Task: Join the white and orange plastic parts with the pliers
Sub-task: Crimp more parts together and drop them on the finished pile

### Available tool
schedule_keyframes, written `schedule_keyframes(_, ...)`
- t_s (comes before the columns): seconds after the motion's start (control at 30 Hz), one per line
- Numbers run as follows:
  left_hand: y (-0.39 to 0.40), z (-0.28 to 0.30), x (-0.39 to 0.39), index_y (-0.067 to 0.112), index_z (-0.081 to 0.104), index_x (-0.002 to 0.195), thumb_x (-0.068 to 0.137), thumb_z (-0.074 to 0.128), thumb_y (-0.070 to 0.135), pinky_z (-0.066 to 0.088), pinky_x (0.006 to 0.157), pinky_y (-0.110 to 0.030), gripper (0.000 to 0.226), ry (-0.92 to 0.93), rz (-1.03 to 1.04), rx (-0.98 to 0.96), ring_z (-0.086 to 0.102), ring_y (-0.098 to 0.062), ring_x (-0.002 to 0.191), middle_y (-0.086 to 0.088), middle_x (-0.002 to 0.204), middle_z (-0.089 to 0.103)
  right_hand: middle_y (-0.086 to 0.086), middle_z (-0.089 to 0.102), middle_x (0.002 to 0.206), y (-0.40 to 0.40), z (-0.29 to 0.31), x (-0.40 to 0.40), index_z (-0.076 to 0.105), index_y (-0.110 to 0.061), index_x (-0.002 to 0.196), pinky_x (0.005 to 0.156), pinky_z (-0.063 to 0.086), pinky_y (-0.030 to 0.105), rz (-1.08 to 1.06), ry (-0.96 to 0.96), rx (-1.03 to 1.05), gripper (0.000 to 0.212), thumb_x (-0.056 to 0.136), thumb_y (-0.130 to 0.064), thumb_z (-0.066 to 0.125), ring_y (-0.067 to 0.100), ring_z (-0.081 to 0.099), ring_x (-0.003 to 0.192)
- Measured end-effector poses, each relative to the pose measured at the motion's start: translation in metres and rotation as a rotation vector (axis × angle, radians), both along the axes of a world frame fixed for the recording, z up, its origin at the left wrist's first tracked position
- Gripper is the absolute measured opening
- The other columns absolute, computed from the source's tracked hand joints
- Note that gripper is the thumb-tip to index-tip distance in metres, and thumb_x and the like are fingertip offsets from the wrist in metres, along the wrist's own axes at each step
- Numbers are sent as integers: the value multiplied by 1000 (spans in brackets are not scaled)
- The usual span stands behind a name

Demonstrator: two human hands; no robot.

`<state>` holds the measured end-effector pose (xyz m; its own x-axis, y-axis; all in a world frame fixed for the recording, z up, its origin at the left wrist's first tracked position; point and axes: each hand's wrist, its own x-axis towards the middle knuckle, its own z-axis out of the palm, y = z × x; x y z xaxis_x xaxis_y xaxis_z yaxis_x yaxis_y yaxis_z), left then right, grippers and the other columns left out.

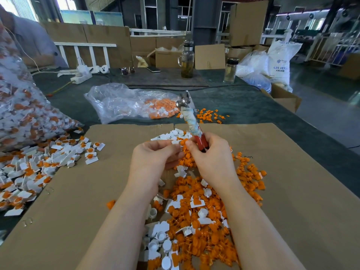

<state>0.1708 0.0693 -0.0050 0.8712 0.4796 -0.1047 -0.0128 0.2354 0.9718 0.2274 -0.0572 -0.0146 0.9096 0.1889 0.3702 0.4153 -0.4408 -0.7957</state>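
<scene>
The white part [176, 142] and the orange part [183, 142] meet above the middle of the cardboard sheet [292, 182], pinched between the fingertips of both hands. The left hand [153, 158] has its thumb and forefinger closed on the white part. The right hand [211, 154] presses the orange part with its fingertips while its remaining fingers are curled round the red handles of the pliers [191, 121]. The pliers stand nearly upright, metal head at the top, upper handle wrapped in pale tape. Whether the plier tips are open cannot be determined.

Below and around the hands, a loose heap of orange parts [204, 227] mixed with white parts covers the cardboard sheet. A smaller pile of white parts [173, 134] lies just beyond the hands.

Containers:
- Large clear bag [21, 114], left: filled with joined white-and-orange pieces. Further joined pieces [39, 166] spill from it over the sheet edge and the table [253, 106].
- Flattened clear bag [120, 102], beyond the sheet: contains orange and white parts at its right end.
- Glass pitcher [187, 61] and glass bottle [231, 70], far side: each holds yellowish liquid.
- White sack [280, 61], far right: contents not visible.
</scene>
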Motion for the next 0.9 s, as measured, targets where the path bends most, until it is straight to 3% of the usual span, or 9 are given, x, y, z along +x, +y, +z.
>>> schedule_keyframes(0.3,-5,1,-1,4,76,88,80,78,7,60,64,-24,9,-47,1,16,75,-21,72,-12,77,76,-13,62,73,4,-1,-4,56,-30,87,59,49,28,-67,-146,-46,12,89,-35,67,6,59,68)
schedule_keyframes(0.5,-10,1,-2,8,76,81,80,78,4,57,61,-22,4,-104,56,128,74,-19,69,-10,72,75,-14,61,68,4,0,-4,59,-29,88,55,46,26,-50,-121,4,10,89,-35,67,6,58,62)
schedule_keyframes(0.7,-13,0,0,15,78,81,77,83,11,61,72,-33,7,-89,118,279,74,-20,74,-3,73,75,-9,65,75,3,2,-4,66,-19,99,60,51,34,-38,-126,-13,16,89,-32,66,9,60,69)
schedule_keyframes(0.9,-14,2,-1,16,78,81,77,82,13,61,80,-42,6,-99,147,287,74,-23,79,-3,74,75,-13,56,66,2,1,-2,67,-19,99,55,36,22,-9,-88,-13,19,90,-36,64,4,51,59)
